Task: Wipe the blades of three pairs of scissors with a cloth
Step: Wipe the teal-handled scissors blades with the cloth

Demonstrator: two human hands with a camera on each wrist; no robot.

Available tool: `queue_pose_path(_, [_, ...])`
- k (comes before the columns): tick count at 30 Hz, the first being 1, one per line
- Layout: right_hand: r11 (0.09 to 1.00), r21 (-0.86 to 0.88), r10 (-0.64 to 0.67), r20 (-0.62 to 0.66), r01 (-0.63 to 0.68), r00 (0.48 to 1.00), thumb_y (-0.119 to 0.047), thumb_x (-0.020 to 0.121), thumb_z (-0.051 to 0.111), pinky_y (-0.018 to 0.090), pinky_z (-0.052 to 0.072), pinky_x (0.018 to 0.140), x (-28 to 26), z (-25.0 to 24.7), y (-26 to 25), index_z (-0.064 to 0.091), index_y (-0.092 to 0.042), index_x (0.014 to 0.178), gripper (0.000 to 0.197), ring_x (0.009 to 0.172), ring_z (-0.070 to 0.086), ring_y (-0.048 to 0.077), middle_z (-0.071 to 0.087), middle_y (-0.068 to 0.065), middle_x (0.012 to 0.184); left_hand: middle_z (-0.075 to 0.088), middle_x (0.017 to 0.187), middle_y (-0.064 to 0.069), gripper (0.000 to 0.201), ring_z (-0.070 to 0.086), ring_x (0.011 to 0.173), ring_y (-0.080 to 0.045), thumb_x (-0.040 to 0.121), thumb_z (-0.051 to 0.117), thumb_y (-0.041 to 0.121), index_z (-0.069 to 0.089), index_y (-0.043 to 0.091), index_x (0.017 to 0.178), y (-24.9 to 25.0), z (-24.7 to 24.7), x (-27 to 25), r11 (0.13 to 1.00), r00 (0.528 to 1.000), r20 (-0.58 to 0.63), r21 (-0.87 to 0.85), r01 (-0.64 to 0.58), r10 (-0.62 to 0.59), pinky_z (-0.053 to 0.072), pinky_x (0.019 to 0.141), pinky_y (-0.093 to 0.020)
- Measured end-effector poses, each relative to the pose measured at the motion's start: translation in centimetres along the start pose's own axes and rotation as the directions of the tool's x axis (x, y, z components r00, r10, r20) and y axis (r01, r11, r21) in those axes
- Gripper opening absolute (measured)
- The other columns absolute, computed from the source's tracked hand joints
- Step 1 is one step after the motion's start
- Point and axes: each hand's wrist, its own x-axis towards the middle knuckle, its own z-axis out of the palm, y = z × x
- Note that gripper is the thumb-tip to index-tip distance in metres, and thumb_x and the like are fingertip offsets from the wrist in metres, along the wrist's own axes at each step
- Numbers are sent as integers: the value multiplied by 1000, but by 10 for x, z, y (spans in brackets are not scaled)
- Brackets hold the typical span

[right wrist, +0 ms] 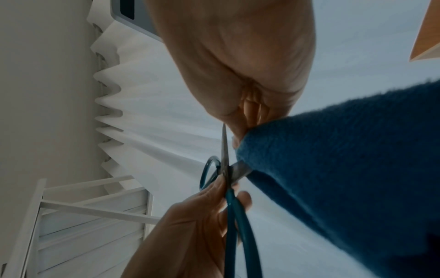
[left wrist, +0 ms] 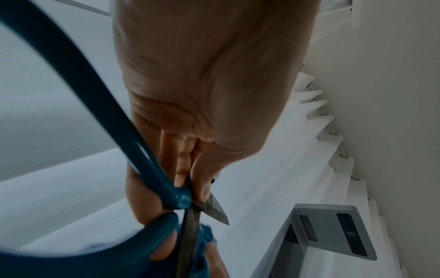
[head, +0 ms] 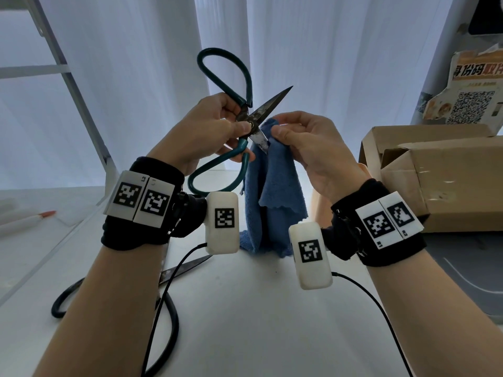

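Left hand (head: 206,131) fingers gripping green scissors (head: 231,126) — open, right hand (head: 313,148) pinching blue cloth (head: 272,191) round blade

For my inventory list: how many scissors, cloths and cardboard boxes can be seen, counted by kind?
Scissors: 2, green-handled scissors in the hands, black-handled scissors on the table
Cloths: 1, blue cloth
Cardboard boxes: 1, cardboard box
Total: 4

scissors (head: 246,123): 2 | cloth (head: 272,191): 1 | cardboard boxes (head: 441,180): 2 | pen (head: 27,220): 1
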Motion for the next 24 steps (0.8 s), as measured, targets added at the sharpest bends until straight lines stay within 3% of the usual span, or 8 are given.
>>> queue_pose_path(2, [999, 36, -3, -79, 6, 997, -5, 91, 68, 29, 57, 81, 2, -4, 0, 70, -13, 97, 10, 86, 70, 15, 74, 2, 84, 66, 109, -14, 20, 75, 67, -28, 99, 58, 2, 54, 1, 118, 0, -4, -1, 1000, 1000, -4, 0, 1, -1, 58, 56, -26])
queue_pose_path(5, [997, 81, 15, -148, -3, 989, -14, 94, 67, 23, 54, 71, 2, -8, -1, 70, -16, 96, 4, 82, 68, 12, 73, -2, 85, 67, 102, -9, 19, 75, 68, -28, 99, 57, 3, 54, 1, 118, 1, -6, -2, 1000, 1000, 0, 2, 2, -2, 59, 58, -27])
queue_pose_path(10, [982, 184, 57, -142, -30, 988, -14, 98, 61, 21, 53, 65, 2, -4, -2, 68, -13, 91, 9, 75, 65, 9, 69, 2, 89, 69, 103, -9, 21, 76, 68, -28, 99, 58, 3, 53, 0, 120, 0, -4, -2, 1000, 1000, 7, 16, 7, -7, 59, 58, -27])
queue_pose_path(15, [980, 189, 71, -64, -58, 995, -7, 97, 59, 22, 54, 64, -1, -2, -9, 67, -12, 101, 11, 66, 66, 9, 72, 2, 80, 67, 109, -16, 21, 76, 68, -29, 99, 58, 2, 53, -1, 119, -1, -4, -2, 1000, 1000, 1, 9, 8, -8, 59, 57, -27])
queue_pose_path(18, [987, 138, 74, 56, -81, 996, 2, 89, 62, 27, 57, 71, -4, -1, -9, 59, -11, 118, 32, 76, 68, 15, 76, 9, 94, 66, 112, -18, 22, 75, 66, -27, 99, 58, 2, 52, -1, 120, 0, -3, -1, 1000, 1000, -8, 8, 6, -6, 57, 55, -26])
queue_pose_path(20, [990, 127, 43, 155, -63, 987, 11, 86, 57, 24, 55, 73, -6, 0, -9, 52, -5, 126, 44, 82, 70, 17, 75, 13, 105, 65, 108, -17, 23, 74, 63, -24, 99, 58, 2, 52, -1, 121, -1, -2, 0, 1000, 1000, -15, 15, 7, -7, 57, 54, -25])
queue_pose_path(22, [987, 140, 44, 202, -73, 978, 13, 86, 61, 27, 55, 81, -6, -1, -8, 51, 0, 127, 44, 92, 72, 23, 74, 17, 108, 64, 103, -13, 21, 73, 61, -21, 99, 58, 3, 53, 0, 119, -1, -3, 1, 1000, 1000, -21, 16, 5, -5, 57, 53, -25])
queue_pose_path(24, [987, 136, 55, 192, -82, 980, 11, 85, 66, 28, 56, 83, -6, -1, -7, 56, -1, 120, 39, 92, 71, 23, 74, 16, 104, 64, 101, -11, 21, 73, 60, -20, 99, 58, 3, 54, 1, 119, -2, -4, 1, 1000, 1000, -25, 15, 5, -5, 57, 54, -25])
